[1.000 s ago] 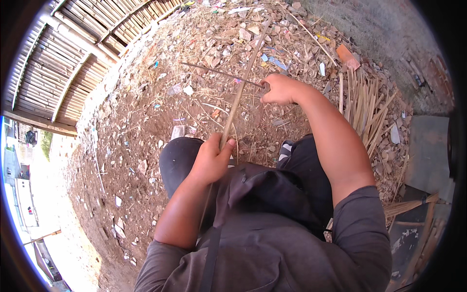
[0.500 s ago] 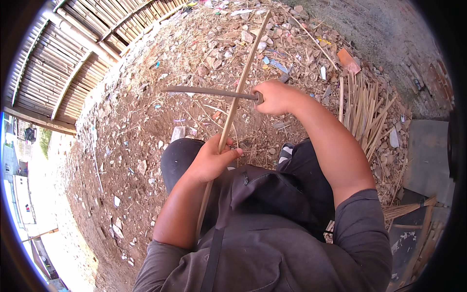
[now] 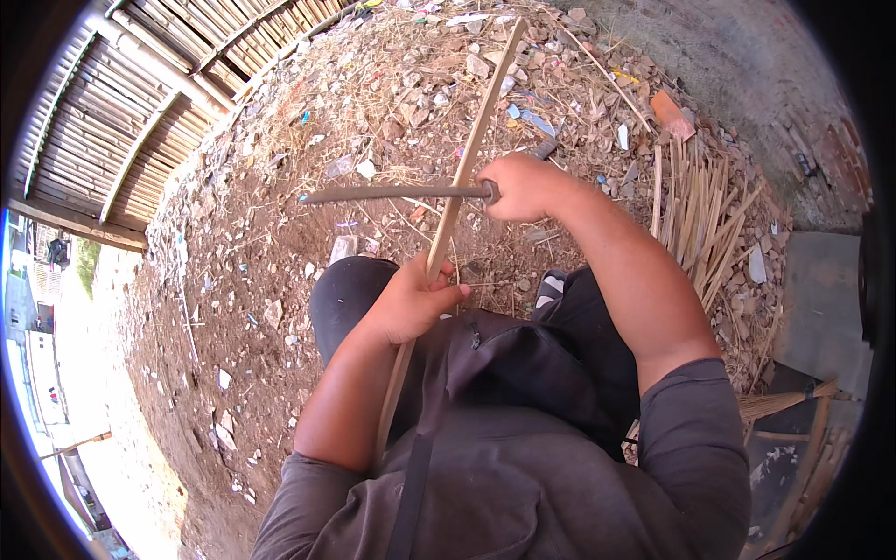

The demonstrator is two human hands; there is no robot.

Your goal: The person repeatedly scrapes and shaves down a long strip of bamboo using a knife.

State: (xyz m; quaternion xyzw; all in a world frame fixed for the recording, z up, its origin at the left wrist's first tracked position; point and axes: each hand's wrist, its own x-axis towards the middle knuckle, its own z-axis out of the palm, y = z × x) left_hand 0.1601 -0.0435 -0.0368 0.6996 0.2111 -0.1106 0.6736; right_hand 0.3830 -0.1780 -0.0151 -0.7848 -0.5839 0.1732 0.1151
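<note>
My left hand point(image 3: 415, 301) is closed round a long, pale bamboo strip point(image 3: 478, 131), which slants from beside my left forearm up to the far ground. In my right hand point(image 3: 521, 189) is the handle of a machete point(image 3: 373, 192), its long dark blade pointing left. The blade crosses the strip a little beyond my left hand and appears to touch it. Part of the handle pokes out behind my right fist. The strip's lower end lies against my body, partly covered by my left arm.
A bundle of split bamboo strips point(image 3: 698, 205) lies on the right, near an orange brick piece point(image 3: 671, 115). Stones and litter cover the dirt ground point(image 3: 243, 308). A bamboo slat wall point(image 3: 89, 131) stands far left, a grey wall point(image 3: 747, 84) far right. My knee point(image 3: 350, 303) is below the blade.
The machete blade has shifted slightly toward me along the strip, and its tip now sits lower. My left hand keeps its hold in nearly the same place.
</note>
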